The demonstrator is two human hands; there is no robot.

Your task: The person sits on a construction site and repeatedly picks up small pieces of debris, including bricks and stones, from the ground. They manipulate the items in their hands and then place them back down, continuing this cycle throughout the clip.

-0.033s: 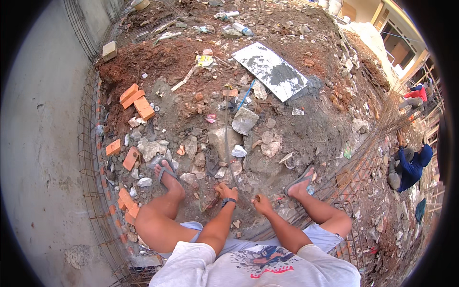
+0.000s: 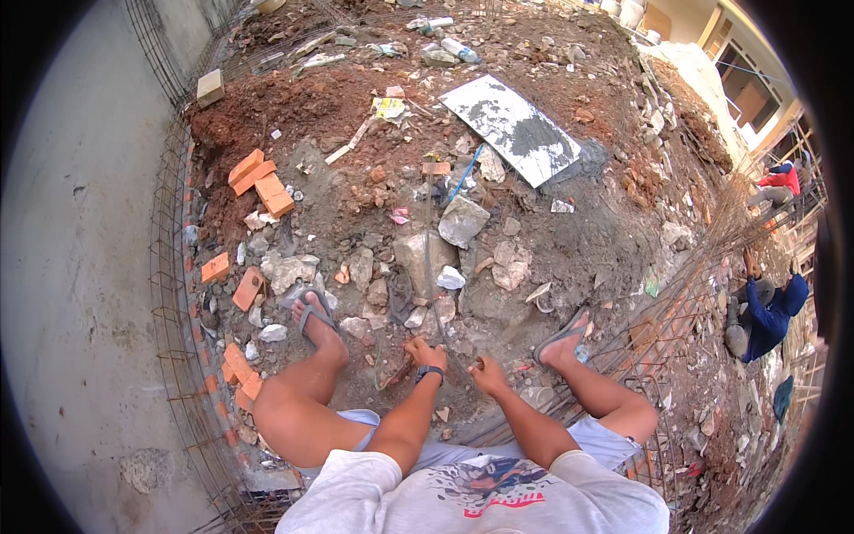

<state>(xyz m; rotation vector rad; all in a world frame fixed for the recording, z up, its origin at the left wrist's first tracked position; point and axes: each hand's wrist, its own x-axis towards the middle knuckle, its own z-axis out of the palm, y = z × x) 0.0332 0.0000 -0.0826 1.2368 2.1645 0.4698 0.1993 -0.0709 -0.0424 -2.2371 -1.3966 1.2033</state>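
My left hand [image 2: 425, 353], with a dark watch [image 2: 429, 373] on its wrist, is closed low over the ground between my feet. A thin grey rod [image 2: 429, 258] runs from beside its fingers straight away from me over the rubble. Next to that hand lies a thin reddish-brown piece [image 2: 395, 375], too small to name. My right hand [image 2: 487, 376] is closed a little to the right; a small brown end shows at its fingers, but what it grips is unclear. Ahead sit a grey stone block [image 2: 463, 222] and a small white stone [image 2: 451, 278].
Orange bricks [image 2: 274, 195] lie at the left, beside a rebar cage [image 2: 169, 311] along the grey wall [image 2: 80, 267]. Ahead is a cement-smeared white board [image 2: 511, 129]. More rebar [image 2: 676, 294] crosses at the right, where a person in blue [image 2: 770, 316] crouches.
The view has shifted slightly, so the ground appears a little lower and further right. Both hands keep nearly the same place and stay closed.
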